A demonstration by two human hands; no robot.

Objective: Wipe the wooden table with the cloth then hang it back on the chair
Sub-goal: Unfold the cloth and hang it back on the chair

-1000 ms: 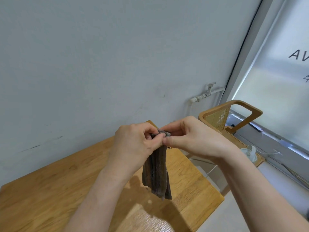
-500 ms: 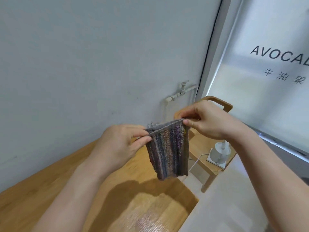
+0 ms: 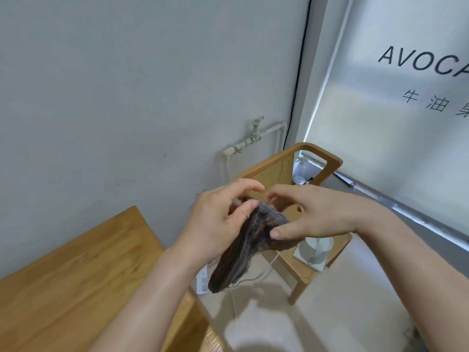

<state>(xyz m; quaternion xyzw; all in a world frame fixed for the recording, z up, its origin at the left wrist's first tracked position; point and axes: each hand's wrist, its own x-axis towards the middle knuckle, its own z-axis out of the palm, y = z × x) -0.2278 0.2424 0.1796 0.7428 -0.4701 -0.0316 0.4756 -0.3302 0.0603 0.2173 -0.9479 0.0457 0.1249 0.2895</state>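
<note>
A dark brown striped cloth (image 3: 243, 247) hangs bunched between both hands in mid-air, past the table's right edge. My left hand (image 3: 218, 219) pinches its upper left part with thumb and fingers. My right hand (image 3: 312, 214) grips its right side, thumb pressed on the fabric. The wooden table (image 3: 76, 275) lies at the lower left. The wooden chair (image 3: 314, 158) with a woven cane back stands just behind the hands, by the wall; its back rail is a little above and beyond the cloth.
A white round appliance (image 3: 314, 250) sits on the chair seat. A white power strip (image 3: 203, 280) with a cable lies on the floor by the table. A pipe with a valve (image 3: 253, 138) runs along the grey wall. A frosted window (image 3: 406, 123) fills the right.
The cloth went from spread flat between the hands to bunched, and both hands carried it right, off the table toward the chair. The view turned right too.
</note>
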